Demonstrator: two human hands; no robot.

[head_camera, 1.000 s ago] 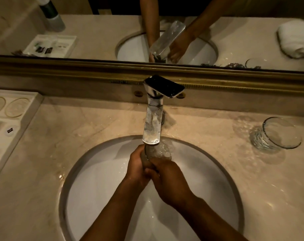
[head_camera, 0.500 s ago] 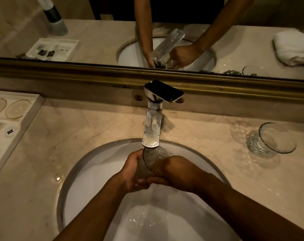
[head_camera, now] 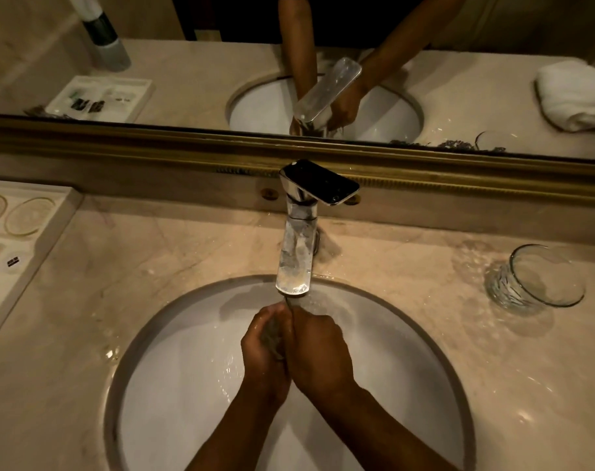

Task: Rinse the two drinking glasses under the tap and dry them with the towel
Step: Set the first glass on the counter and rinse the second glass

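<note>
I've got both hands over the sink, left hand and right hand curled round a glass under the tap, second glass upright on the counter well right, towel only in the mirror

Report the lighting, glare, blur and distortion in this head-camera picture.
Head view: dim, warm light; the wide lens bows the gilt mirror frame. Glare spots sit on the wet beige marble counter and the chrome tap. The glass held between the left hand and right hand is a motion-blurred smear; the clear ribbed drinking glass on the right stays sharp.
</note>
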